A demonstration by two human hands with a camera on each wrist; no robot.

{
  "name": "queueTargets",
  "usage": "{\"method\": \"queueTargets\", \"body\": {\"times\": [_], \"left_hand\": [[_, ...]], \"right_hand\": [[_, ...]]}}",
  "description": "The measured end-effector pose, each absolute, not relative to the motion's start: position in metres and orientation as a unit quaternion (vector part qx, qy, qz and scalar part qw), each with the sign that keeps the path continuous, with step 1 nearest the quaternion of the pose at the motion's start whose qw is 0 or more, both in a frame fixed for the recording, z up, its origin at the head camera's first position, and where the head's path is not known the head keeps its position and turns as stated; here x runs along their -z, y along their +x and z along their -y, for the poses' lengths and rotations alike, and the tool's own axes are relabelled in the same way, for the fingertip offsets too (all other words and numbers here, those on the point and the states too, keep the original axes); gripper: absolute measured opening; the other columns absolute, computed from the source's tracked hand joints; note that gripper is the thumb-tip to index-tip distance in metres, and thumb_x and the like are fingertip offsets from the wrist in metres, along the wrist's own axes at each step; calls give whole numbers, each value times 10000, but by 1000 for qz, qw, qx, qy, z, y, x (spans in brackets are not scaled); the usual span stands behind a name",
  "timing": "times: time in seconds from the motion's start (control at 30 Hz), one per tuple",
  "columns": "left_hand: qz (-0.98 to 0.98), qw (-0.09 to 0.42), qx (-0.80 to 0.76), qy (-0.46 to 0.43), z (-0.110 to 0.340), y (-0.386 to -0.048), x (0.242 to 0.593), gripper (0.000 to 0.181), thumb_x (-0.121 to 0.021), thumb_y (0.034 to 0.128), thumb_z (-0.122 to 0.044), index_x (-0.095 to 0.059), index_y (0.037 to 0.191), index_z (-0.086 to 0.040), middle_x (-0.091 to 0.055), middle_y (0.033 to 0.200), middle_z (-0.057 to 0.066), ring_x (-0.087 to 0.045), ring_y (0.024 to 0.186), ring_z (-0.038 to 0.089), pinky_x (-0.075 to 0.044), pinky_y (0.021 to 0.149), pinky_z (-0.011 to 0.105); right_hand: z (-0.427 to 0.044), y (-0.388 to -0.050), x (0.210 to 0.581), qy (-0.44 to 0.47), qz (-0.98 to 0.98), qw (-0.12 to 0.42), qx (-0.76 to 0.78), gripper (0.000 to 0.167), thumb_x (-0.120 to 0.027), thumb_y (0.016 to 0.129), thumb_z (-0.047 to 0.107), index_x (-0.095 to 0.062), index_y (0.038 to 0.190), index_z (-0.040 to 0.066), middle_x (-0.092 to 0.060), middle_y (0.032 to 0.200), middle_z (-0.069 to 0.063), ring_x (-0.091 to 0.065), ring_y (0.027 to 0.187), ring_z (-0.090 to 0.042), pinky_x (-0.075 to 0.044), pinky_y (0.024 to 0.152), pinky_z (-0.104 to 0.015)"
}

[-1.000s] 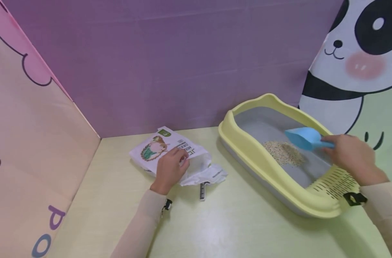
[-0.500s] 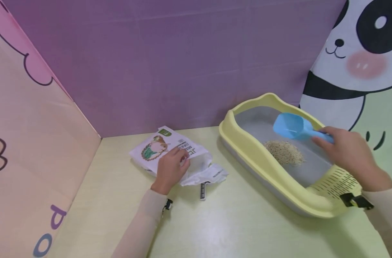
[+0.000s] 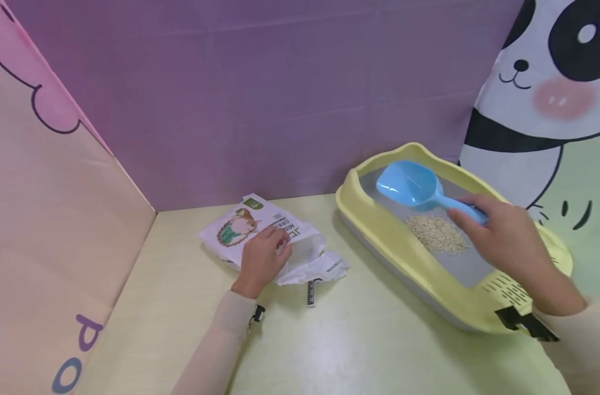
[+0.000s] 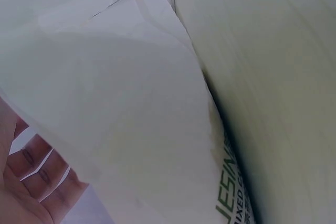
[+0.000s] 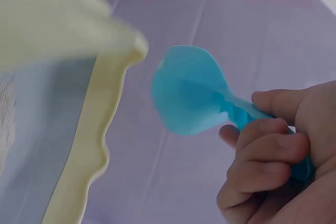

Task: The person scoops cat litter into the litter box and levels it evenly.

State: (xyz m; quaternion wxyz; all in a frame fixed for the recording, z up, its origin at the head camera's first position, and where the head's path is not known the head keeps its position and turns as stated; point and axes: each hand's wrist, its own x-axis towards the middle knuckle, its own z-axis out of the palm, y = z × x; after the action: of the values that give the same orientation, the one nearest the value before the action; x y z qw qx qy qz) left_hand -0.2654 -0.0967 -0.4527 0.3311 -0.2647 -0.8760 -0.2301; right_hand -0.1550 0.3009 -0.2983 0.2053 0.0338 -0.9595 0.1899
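Note:
My right hand (image 3: 512, 241) grips the handle of a light blue scoop (image 3: 410, 185), held above the litter box. In the right wrist view the fingers (image 5: 268, 156) curl round the scoop's handle, and its bowl (image 5: 189, 90) looks empty. The litter box (image 3: 403, 258) has a yellow rim and a grey pan; a heap of beige pellets (image 3: 435, 233) lies in it. My left hand (image 3: 263, 255) holds the open mouth of a white printed bag (image 3: 300, 225) lying on the table. In the left wrist view the bag's film (image 4: 121, 108) hides part of that hand's fingers (image 4: 44, 174).
The pale table (image 3: 300, 351) carries the bag and the box. A purple backdrop (image 3: 260, 104) stands behind them. Printed panels rise at both sides, the right one with a panda (image 3: 527, 126). A black-and-white striped strip (image 3: 311, 293) shows beneath the bag's mouth.
My right hand has carried the scoop left and toward the back of the litter box, and the scoop's bowl has turned upward into view. The left hand and bag have stayed in place.

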Motion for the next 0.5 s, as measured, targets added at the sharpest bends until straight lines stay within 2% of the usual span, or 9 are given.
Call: {"method": "queueTargets", "body": {"times": [0.2, 0.3, 0.5], "left_hand": [[878, 327, 235, -259, 96, -265, 452, 61, -751, 853, -145, -711, 883, -110, -705, 831, 32, -638, 662, 162, -524, 563, 289], [875, 331, 237, -261, 95, -265, 451, 65, -755, 847, -139, -708, 879, -108, -700, 826, 32, -633, 655, 165, -518, 556, 288], [872, 338, 237, -265, 95, -264, 451, 71, -759, 835, -127, -704, 874, -106, -685, 807, 26, -614, 637, 160, -499, 540, 278]], "right_hand": [[-265, -142, 307, 56, 952, 202, -223, 323, -675, 985, 321, -678, 1189, 70, -507, 606, 0, -389, 499, -90, -319, 439, -262], [-248, -138, 316, 65, 951, 181, -243, 292, -680, 979, 313, -680, 1174, 95, -458, 588, 18, -376, 497, -89, -315, 433, -262], [-220, -138, 341, 83, 952, 128, -265, 228, -698, 958, 283, -704, 1121, 123, -471, 598, 40, -404, 541, -113, -348, 468, -253]]}}
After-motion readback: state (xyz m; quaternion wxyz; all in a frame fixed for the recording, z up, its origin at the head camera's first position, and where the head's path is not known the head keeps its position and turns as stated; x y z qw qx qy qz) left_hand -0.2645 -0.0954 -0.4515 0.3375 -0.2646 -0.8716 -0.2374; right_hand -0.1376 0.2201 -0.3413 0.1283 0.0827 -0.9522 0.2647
